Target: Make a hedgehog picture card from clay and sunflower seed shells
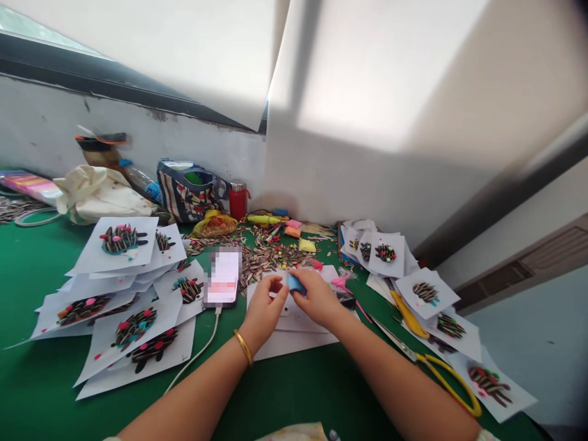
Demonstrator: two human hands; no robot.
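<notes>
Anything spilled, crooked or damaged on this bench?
Striped sunflower seeds lie loose across the green tabletop, mixed with small coloured bits; possibly just working stock rather than a spill. The left pile of decorated sheets is fanned unevenly. The wall has chipped, stained patches under the window frame.

This looks like a craft workspace, its green table (285, 392) edged by seed-decorated cards (126, 245), scissors (413, 355) and loose seeds (266, 260)
</notes>
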